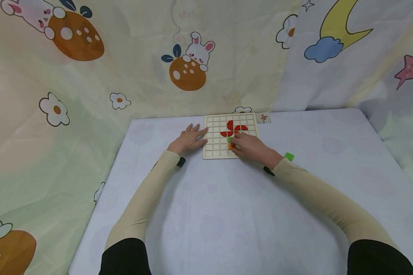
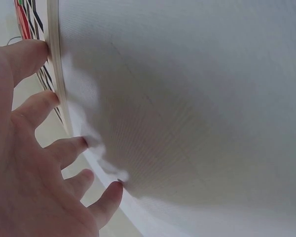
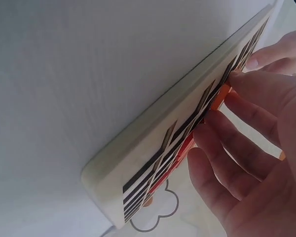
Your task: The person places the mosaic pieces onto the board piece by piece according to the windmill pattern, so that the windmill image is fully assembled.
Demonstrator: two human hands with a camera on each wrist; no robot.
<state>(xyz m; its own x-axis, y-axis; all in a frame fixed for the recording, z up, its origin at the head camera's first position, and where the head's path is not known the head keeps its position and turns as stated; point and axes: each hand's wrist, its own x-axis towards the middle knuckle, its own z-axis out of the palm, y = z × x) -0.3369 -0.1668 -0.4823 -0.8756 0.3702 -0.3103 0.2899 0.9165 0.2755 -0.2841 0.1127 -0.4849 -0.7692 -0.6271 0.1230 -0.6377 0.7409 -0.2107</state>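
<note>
A wooden grid board [image 1: 213,149] lies near the far edge of the table. Red rounded pieces [image 1: 241,128] sit in its middle cells in a pinwheel shape, partly behind my right hand [image 1: 251,147]. Below them is a green piece [image 1: 229,139]. Thumb and fingertips of that hand pinch an orange tile [image 3: 220,97] right at the grid, under the green piece. My left hand [image 1: 187,140] lies with spread fingers at the board's left side, thumb and index fingertip against the edge [image 2: 55,64].
A small pattern card [image 1: 263,117] with a red pinwheel lies by the board's top right corner. On the white table [image 1: 206,214], a loose green tile [image 1: 289,156] shows beside my right wrist. A printed curtain [image 1: 141,68] hangs directly behind the table.
</note>
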